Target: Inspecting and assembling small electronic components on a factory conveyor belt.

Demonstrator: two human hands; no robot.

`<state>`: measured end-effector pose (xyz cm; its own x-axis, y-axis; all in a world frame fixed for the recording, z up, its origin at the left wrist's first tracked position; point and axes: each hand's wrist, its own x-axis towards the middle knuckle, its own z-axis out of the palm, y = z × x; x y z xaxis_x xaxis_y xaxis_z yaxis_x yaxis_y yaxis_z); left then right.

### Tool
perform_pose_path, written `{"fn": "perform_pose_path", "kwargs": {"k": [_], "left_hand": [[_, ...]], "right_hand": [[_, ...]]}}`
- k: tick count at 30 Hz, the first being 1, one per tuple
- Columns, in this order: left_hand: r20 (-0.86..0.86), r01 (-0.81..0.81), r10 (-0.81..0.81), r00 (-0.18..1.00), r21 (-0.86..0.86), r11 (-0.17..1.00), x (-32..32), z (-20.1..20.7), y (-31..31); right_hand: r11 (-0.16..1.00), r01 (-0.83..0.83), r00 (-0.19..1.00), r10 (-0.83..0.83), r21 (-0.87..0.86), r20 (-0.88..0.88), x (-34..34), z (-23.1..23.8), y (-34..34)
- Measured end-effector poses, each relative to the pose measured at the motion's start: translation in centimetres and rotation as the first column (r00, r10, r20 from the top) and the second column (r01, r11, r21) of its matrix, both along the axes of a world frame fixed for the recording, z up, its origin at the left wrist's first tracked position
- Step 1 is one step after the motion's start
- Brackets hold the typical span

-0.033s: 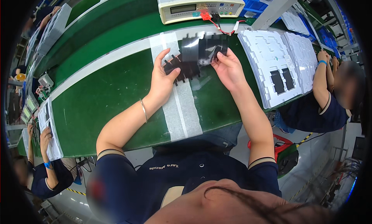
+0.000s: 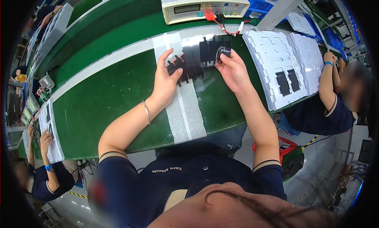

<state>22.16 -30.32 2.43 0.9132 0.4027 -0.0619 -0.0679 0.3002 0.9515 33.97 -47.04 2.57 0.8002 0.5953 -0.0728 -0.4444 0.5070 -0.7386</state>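
Note:
Both hands hold a glossy strip of film with black tabbed pieces on it (image 2: 192, 56), raised over the green bench. At its left end, my left hand (image 2: 167, 80) has the thumb pressed on a dark toothed piece, with the index finger stretched up beside it. My right hand (image 2: 233, 71) grips the right end, thumb on top over a glossy black part with a pale curved reflection. The fingers beneath the strip are mostly hidden. Light glares off the middle of the strip.
A bench meter (image 2: 205, 11) with red and black leads stands at the back. White moulded trays (image 2: 272, 58) holding two flat black pieces (image 2: 282, 84) lie to the right. Pale tape (image 2: 181, 117) crosses the green bench (image 2: 98, 105). Co-workers sit at both sides.
The strip has tilted slightly, so its glare and the black pieces' outlines look different. My right thumb has shifted a little; my left hand stays put.

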Motion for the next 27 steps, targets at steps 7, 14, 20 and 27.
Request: {"fn": "perform_pose_path", "kwargs": {"k": [7,14,20,27], "left_hand": [[0.184,0.032,0.028,0.982,-0.316,0.948,-0.1,-0.3,0.5],[0.228,0.080,-0.017,0.974,-0.271,0.959,0.1,-0.2,-0.4],[0.176,0.012,-0.009,0.984,-0.014,1.000,-0.2,0.2,-0.5],[0.207,0.094,-0.112,0.972,0.096,0.991,-0.4,-0.1,-0.5]], "right_hand": [[0.925,0.102,0.981,-0.033,-0.367,0.191,-0.9,0.7,0.6],[0.889,0.187,0.915,-0.003,-0.418,0.403,-1.3,-1.0,2.2],[0.848,0.145,0.894,0.109,-0.510,0.435,-2.5,0.0,3.5],[0.762,0.545,0.428,0.106,-0.350,0.897,-2.5,-1.5,3.8]]}}
